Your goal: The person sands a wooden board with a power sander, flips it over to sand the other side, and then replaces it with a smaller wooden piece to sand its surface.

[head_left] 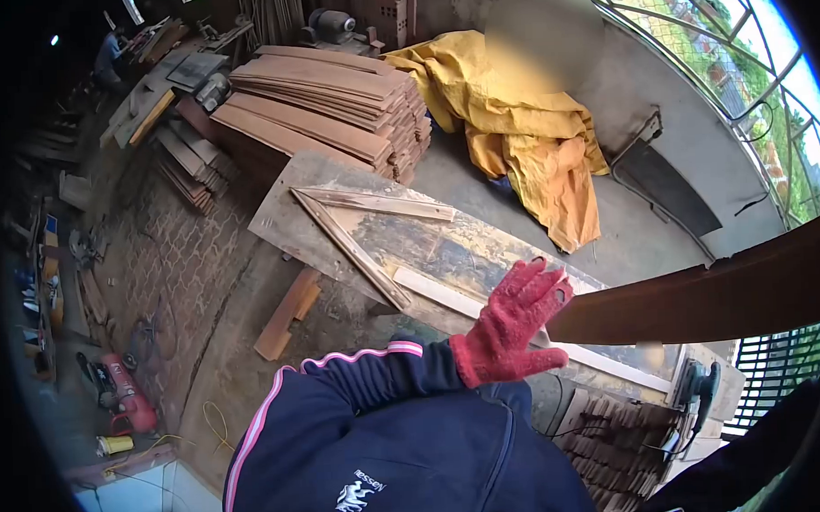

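Observation:
My left hand (512, 326), in a red knitted glove with worn fingertips, reaches over the workbench (326, 173) with its back up. Its fingers are stretched out and the thumb stands apart. A small pale thing shows between thumb and palm, too hidden to name. Right beside the fingers is the left end of a wide brown board (701, 302), which runs out to the right edge; whether the hand touches it is unclear. Under and beside the hand lies a long pale strip (438, 293). Two joined wooden strips (351, 249) form an angle on the bench. My right hand is not in view.
Stacked brown boards (309, 92) stand behind the bench, beside a yellow tarp (533, 161). A sander (699, 383) sits at the bench's right end, near piled wood pieces (615, 443). A red cylinder (130, 392) lies at the lower left. A person (110, 59) is far back.

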Action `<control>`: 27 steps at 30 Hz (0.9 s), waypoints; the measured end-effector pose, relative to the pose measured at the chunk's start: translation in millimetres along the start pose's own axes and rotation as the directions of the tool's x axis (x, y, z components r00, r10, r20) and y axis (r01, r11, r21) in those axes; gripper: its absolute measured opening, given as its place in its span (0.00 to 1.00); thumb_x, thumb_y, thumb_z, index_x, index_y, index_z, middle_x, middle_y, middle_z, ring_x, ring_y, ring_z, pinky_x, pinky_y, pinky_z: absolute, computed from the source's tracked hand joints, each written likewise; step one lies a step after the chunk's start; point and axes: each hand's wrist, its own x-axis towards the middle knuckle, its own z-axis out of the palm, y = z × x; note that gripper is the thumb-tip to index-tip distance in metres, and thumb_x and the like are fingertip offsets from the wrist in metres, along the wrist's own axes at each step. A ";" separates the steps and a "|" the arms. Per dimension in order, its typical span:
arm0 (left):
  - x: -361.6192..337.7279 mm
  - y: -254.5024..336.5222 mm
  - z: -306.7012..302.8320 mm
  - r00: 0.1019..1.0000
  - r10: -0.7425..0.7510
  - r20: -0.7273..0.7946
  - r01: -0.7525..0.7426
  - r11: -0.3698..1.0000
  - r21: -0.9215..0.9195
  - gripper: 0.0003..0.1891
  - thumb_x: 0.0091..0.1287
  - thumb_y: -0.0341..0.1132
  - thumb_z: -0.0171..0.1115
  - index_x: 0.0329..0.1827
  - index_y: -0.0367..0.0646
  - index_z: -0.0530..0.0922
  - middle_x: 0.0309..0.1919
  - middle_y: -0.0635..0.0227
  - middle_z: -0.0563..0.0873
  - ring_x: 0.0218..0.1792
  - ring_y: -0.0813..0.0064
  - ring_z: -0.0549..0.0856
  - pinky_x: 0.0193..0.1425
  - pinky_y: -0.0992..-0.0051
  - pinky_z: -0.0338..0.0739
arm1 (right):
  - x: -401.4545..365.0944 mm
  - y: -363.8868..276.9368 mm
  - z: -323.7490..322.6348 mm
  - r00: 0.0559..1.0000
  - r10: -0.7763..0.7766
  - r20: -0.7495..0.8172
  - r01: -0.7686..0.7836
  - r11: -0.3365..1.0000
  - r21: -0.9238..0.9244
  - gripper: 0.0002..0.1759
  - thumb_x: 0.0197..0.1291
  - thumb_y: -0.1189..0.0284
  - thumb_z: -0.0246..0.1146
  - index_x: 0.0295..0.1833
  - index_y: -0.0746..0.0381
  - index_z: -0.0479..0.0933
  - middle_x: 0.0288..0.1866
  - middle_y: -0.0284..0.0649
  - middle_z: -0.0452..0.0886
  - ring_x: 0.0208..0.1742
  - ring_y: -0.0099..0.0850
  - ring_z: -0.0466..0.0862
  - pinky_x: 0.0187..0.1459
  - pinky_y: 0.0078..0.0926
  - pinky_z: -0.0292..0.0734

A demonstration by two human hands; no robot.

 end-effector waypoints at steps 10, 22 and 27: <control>-32.0 -31.4 66.5 0.981 -0.036 0.193 0.012 0.992 0.127 0.45 0.66 0.66 0.60 0.80 0.46 0.63 0.80 0.54 0.62 0.82 0.46 0.54 0.84 0.44 0.42 | -189.2 240.5 -182.6 0.595 0.697 -0.400 -0.546 0.716 0.436 0.28 0.68 0.55 0.69 0.67 0.60 0.76 0.62 0.43 0.83 0.61 0.37 0.83 0.62 0.39 0.80; -70.1 -113.1 84.3 0.684 -0.562 0.465 0.190 0.752 0.631 0.41 0.72 0.66 0.47 0.80 0.47 0.63 0.79 0.52 0.63 0.81 0.45 0.54 0.83 0.41 0.35 | -469.4 484.6 -204.8 0.102 0.986 -0.131 -0.610 0.165 0.775 0.25 0.68 0.61 0.69 0.64 0.64 0.76 0.63 0.49 0.82 0.63 0.47 0.82 0.62 0.57 0.83; -75.0 -122.8 94.5 0.689 -0.577 0.439 0.191 0.728 0.658 0.40 0.72 0.65 0.48 0.80 0.48 0.64 0.79 0.53 0.64 0.81 0.45 0.55 0.82 0.41 0.36 | -466.8 471.6 -186.6 -0.093 0.995 -0.026 -0.825 -0.062 0.561 0.25 0.72 0.52 0.62 0.58 0.65 0.76 0.51 0.49 0.85 0.51 0.51 0.87 0.43 0.56 0.89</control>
